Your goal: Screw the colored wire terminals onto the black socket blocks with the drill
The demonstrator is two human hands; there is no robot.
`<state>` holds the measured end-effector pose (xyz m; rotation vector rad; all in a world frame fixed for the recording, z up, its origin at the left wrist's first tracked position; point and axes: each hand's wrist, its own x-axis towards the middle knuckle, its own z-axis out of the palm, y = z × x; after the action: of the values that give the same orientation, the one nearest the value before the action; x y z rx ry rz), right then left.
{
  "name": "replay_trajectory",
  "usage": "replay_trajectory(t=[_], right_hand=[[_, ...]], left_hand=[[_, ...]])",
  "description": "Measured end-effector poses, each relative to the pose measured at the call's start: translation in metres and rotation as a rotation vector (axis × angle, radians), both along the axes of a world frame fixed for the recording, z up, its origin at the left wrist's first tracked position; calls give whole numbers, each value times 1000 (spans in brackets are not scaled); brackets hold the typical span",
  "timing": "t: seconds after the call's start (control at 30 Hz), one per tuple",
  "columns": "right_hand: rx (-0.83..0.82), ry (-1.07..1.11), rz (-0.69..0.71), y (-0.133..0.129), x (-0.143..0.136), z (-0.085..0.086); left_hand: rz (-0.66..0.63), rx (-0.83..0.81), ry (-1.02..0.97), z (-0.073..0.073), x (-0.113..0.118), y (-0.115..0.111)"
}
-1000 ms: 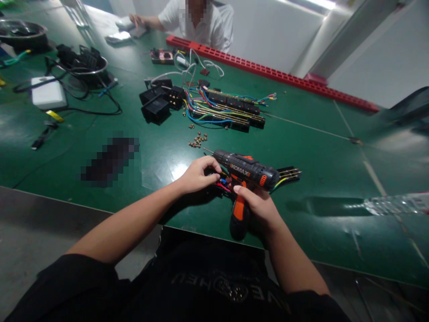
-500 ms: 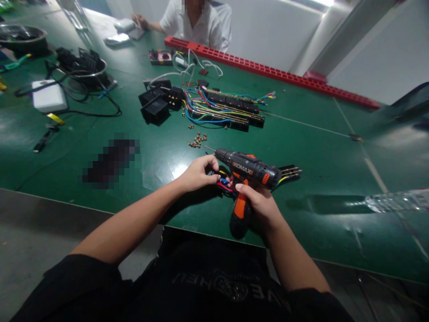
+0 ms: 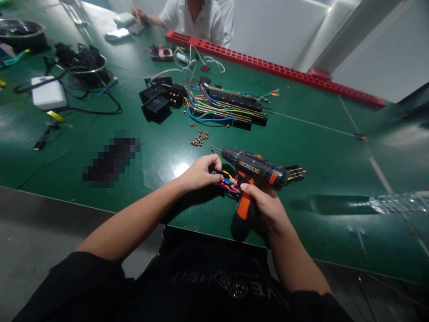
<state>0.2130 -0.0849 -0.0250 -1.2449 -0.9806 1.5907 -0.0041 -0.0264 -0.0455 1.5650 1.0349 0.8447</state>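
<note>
My right hand (image 3: 264,203) is wrapped around the handle of a black and orange cordless drill (image 3: 253,165), its thin bit pointing left and away from me. Beneath the drill lies a black power strip housing (image 3: 296,173) with brass bars; its middle is hidden. Coloured wires (image 3: 228,182), yellow, blue and red, come out near its left end. There my left hand (image 3: 203,173) is closed, thumb and fingers pinching the wired end. Just beyond the bit is a scatter of small brass screws (image 3: 200,138).
More wired strips (image 3: 231,109) lie farther back beside black plastic boxes (image 3: 156,107). To the left are a bowl of black parts (image 3: 82,67), a white box (image 3: 49,94) and a blurred dark object (image 3: 110,158). A person in a white shirt (image 3: 201,22) sits across, behind a red slotted rail (image 3: 268,62).
The drill and my right hand have shifted slightly to the right. My left hand stays at the wired end, moved a touch right. The whole view has shifted a little.
</note>
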Motion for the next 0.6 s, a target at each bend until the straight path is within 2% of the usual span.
replay_trajectory(t=[0.43, 0.6], right_hand=[[39, -118, 63, 2, 3, 0], [33, -95, 66, 3, 3, -2]], left_hand=[[-25, -25, -97, 0, -2, -1], [-46, 0, -113, 2, -4, -2]])
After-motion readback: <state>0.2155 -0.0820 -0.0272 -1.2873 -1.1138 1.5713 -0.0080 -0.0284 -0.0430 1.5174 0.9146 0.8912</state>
